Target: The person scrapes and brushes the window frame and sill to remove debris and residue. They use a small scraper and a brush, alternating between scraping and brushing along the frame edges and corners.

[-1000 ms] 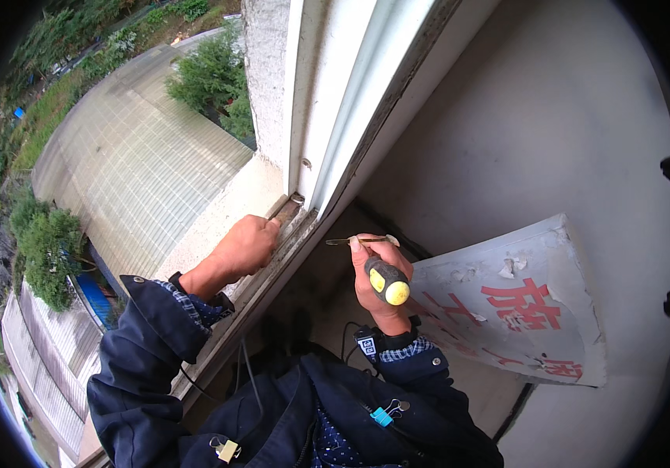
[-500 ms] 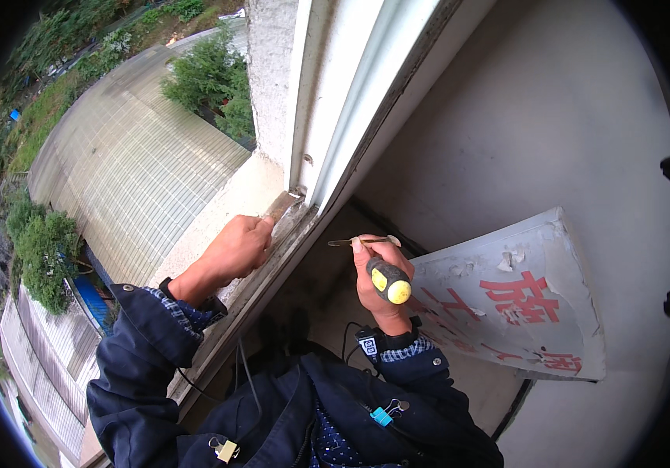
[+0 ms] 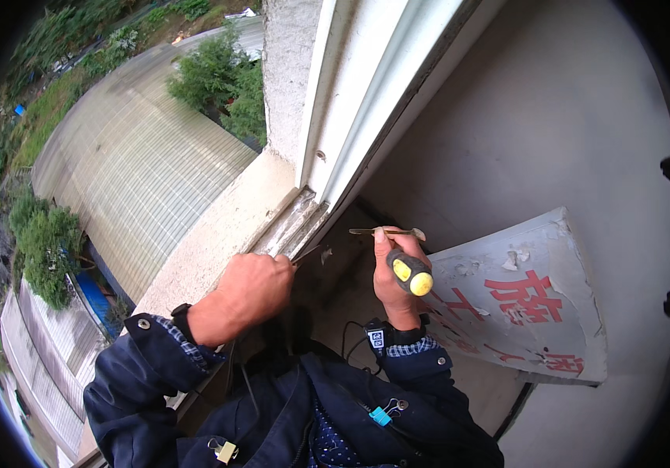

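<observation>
My left hand is closed over the window sill edge. A thin flat strip sticks out from its fingers; most of it is hidden in the grip. Small debris shows in the air just beyond the strip's tip. Below the corner of the white window frame, the bottom track looks dirty and whitish. My right hand is closed around a screwdriver with a black and yellow handle. Its fingers also pinch a slim brass-coloured rod with a pale rounded end.
A worn pale board with red painted characters leans against the grey wall at right. Beyond the sill, a ribbed roof and trees lie far below. Cables hang by my jacket.
My left hand has pulled back from the frame corner toward me and to the right, with the strip now over the inner edge. My right hand has shifted slightly right.
</observation>
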### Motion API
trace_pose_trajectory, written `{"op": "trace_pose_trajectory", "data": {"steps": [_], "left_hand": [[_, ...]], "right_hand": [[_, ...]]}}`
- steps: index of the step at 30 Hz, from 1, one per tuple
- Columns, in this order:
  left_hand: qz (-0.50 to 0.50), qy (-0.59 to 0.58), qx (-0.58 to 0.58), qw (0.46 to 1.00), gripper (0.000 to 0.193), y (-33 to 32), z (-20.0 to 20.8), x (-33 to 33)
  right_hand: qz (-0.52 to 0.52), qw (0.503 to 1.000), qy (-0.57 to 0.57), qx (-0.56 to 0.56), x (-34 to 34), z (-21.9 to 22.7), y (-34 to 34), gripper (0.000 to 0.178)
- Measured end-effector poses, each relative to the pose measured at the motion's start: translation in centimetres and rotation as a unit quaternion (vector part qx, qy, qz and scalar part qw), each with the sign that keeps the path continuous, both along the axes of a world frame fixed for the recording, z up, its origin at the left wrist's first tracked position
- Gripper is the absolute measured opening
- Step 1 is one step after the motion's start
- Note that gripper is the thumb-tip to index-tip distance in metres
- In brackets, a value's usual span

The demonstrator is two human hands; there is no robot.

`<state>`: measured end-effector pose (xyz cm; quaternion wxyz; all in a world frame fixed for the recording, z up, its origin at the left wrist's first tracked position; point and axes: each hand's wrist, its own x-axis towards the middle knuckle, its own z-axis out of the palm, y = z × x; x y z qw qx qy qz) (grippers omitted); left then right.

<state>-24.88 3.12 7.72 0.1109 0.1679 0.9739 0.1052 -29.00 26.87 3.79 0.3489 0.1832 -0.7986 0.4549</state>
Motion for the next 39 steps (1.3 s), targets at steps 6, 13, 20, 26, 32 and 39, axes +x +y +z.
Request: {"op": "trace_pose_trajectory", "data": {"steps": [6, 13, 20, 26, 32, 39], "left_hand": [[0.062, 0.005, 0.091, 0.994, 0.038, -0.6, 1.5, -0.2], [0.22, -0.124, 0.197, 0.947, 0.043, -3.6, 1.4, -2.8], [0.205, -0.153, 0.244, 0.935, 0.052, -2.2, -1.3, -5.7], [0.268, -0.235, 0.315, 0.88, 0.048, -0.8, -1.5, -7.5], [0.312, -0.295, 0.4, 0.81, 0.046, -0.7, -1.2, -6.8], [0.314, -0.314, 0.423, 0.79, 0.043, -1.2, -0.1, -6.9]], "right_hand": [[-0.005, 0.999, -0.042, -0.027, 0.7, -0.2, 0.5, 0.011], [-0.012, 0.999, -0.037, -0.015, 0.7, -0.7, 0.4, 0.014], [-0.013, 0.995, -0.089, -0.048, 1.3, -0.6, 0.0, 0.013], [-0.027, 0.995, -0.092, -0.036, 1.2, -0.3, 0.4, 0.014], [-0.015, 0.992, -0.114, -0.053, 0.9, -0.4, 0.0, 0.014], [-0.017, 0.995, -0.088, -0.044, 0.7, -0.4, -0.1, 0.013]]}}
